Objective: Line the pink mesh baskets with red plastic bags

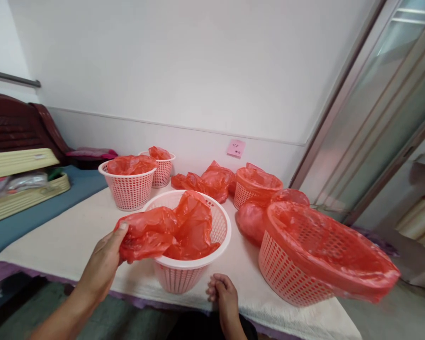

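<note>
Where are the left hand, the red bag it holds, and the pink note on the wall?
Left hand [104, 257]: head view, on the middle of the hand.
Red bag [193, 229]: head view, on its crumpled film.
Pink note [236, 148]: head view, on the middle of its face.

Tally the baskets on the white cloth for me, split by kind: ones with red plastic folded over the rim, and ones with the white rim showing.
Red plastic over the rim: 2 (front right basket, back right basket)
White rim showing: 3 (middle basket, front left basket, back left basket)
Total: 5 baskets
</note>
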A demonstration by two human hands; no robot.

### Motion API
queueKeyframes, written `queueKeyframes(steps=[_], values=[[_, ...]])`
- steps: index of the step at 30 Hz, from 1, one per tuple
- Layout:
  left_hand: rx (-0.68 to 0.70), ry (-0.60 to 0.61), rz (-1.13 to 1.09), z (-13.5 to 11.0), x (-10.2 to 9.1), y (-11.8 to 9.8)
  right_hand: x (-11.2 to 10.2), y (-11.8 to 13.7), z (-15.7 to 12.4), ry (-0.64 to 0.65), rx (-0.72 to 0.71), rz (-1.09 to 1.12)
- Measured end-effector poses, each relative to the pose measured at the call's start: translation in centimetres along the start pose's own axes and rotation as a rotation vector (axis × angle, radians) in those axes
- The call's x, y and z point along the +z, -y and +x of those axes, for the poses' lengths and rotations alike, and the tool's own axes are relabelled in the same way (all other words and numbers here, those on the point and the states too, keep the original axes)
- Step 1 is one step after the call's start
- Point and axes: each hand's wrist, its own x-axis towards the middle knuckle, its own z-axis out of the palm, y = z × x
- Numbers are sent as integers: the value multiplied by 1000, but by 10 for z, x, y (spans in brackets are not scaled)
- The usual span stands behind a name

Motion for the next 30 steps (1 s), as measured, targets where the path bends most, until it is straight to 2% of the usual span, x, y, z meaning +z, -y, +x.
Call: queueKeyframes(steps=[3,6,8,11,13,15,19,23,26,30], values=[[48,43,88,-1,-1,6,-2,22,-13,2,-13,74],[172,89,250,-5,3,7,3,66,-27,-9,-118,53],[210,64,327,-8,7,8,8,102,-35,-1,-272,12],[189,58,347,-9,11,12,17,155,-46,38,-543,-150],[188,105,334,-8,12,16,25,183,-50,124,-733,-360],[204,125,330,-7,12,20,35,204,-53,258,-841,-661],[215,68,352,-14,15,26,60,228,-55,412,-890,-1186],[258,-46,335,-31,18,31,77,232,-56,500,-905,-1530],[262,-82,331,-40,17,35,85,229,-43,542,-866,-1470],[258,-61,341,-44,10,38,92,233,-10,376,-713,-916]])
